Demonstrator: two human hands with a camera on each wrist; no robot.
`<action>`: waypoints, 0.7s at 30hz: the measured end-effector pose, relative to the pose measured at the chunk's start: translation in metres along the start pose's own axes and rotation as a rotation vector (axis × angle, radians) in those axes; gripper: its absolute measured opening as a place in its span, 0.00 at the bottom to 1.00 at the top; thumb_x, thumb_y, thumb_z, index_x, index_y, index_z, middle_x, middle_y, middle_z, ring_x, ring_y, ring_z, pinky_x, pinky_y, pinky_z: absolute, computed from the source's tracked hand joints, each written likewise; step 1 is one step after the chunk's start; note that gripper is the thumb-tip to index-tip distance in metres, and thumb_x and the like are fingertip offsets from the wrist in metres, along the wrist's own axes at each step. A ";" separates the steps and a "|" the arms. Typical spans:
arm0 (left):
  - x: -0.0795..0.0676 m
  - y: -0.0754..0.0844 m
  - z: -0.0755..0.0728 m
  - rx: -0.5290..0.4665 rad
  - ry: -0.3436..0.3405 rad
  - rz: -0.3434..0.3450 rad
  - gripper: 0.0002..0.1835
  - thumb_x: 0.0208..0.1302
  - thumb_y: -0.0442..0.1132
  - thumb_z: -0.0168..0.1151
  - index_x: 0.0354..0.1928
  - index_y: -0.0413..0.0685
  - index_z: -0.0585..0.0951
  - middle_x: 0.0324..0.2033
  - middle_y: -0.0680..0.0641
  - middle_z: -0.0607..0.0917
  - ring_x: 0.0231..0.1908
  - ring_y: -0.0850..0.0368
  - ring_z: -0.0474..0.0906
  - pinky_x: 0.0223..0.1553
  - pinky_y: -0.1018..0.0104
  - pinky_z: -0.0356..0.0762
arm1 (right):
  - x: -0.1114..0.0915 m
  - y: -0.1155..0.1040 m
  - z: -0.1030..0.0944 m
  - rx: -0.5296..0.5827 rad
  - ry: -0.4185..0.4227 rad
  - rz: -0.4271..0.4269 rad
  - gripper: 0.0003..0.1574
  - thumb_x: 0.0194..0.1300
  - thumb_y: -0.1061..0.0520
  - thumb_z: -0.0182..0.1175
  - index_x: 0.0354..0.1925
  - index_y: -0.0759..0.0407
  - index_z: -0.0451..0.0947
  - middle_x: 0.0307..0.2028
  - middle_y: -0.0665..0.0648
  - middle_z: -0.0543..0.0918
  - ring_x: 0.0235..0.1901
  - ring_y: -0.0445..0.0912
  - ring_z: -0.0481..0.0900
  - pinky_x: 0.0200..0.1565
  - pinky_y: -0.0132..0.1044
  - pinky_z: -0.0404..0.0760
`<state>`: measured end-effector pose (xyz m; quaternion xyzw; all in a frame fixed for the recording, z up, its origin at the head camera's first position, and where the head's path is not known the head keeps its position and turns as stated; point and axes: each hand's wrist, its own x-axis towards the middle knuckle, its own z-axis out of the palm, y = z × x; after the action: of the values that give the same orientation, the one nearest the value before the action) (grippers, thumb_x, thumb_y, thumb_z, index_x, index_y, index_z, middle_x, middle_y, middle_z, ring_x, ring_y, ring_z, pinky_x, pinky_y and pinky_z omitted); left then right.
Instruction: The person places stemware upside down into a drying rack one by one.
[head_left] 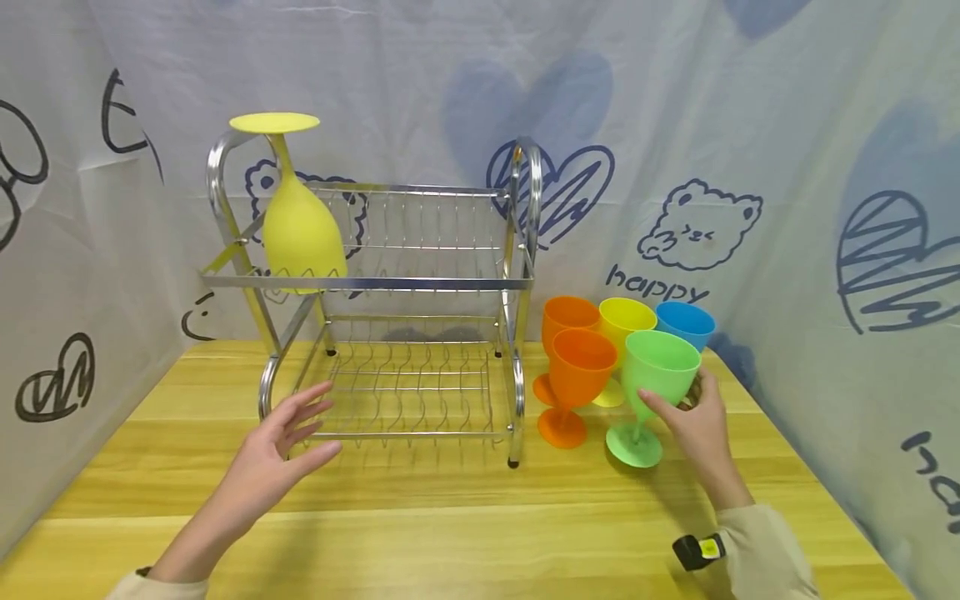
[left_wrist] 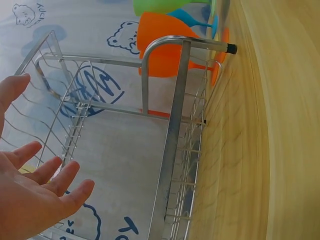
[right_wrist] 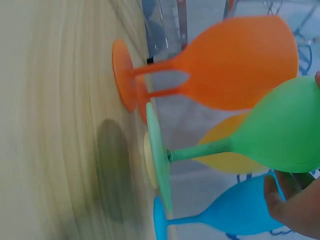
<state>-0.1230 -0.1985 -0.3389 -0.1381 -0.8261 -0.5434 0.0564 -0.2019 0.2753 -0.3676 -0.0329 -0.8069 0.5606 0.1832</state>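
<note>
My right hand [head_left: 701, 425] grips a green plastic goblet [head_left: 660, 371] by its bowl, thumb in front and fingers round the far side. In the right wrist view the goblet's foot [right_wrist: 159, 157] stands off the wood, with a shadow on the table beside it. My left hand [head_left: 273, 467] is held with fingers spread and nothing in it, in front of the lower left of a two-tier metal dish rack [head_left: 420, 435]. An upside-down yellow goblet [head_left: 300, 225] sits on the rack's upper tier at the left.
Two orange goblets [head_left: 581, 367], another yellow goblet [head_left: 626, 321] and a blue goblet [head_left: 686, 323] stand upright right of the rack. A printed cloth [head_left: 420, 75] hangs behind the wooden table [head_left: 420, 533]. A small black object with a yellow patch [head_left: 699, 551] is by the right sleeve.
</note>
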 end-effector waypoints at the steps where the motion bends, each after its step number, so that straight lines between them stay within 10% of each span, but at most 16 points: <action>1: 0.000 0.000 0.000 -0.003 -0.002 0.007 0.35 0.67 0.38 0.62 0.72 0.46 0.59 0.66 0.38 0.66 0.64 0.37 0.64 0.54 0.78 0.68 | -0.002 -0.002 0.001 -0.008 -0.005 -0.016 0.51 0.61 0.56 0.67 0.72 0.62 0.49 0.63 0.63 0.65 0.57 0.49 0.66 0.53 0.35 0.69; 16: 0.001 -0.001 0.008 -0.022 -0.006 0.065 0.35 0.65 0.35 0.63 0.72 0.46 0.61 0.66 0.38 0.67 0.64 0.39 0.64 0.55 0.79 0.65 | -0.032 -0.046 0.020 -0.056 -0.092 -0.351 0.56 0.50 0.66 0.73 0.71 0.61 0.56 0.60 0.61 0.69 0.51 0.45 0.66 0.48 0.38 0.68; 21: 0.002 0.002 0.013 -0.023 -0.026 0.074 0.38 0.64 0.36 0.64 0.72 0.46 0.59 0.67 0.38 0.65 0.64 0.38 0.62 0.61 0.59 0.68 | -0.041 -0.059 0.031 -0.088 -0.151 -0.487 0.57 0.43 0.68 0.77 0.68 0.63 0.60 0.58 0.63 0.72 0.52 0.51 0.69 0.49 0.48 0.70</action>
<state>-0.1240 -0.1856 -0.3417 -0.1763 -0.8149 -0.5485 0.0642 -0.1655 0.2151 -0.3336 0.1961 -0.8261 0.4652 0.2504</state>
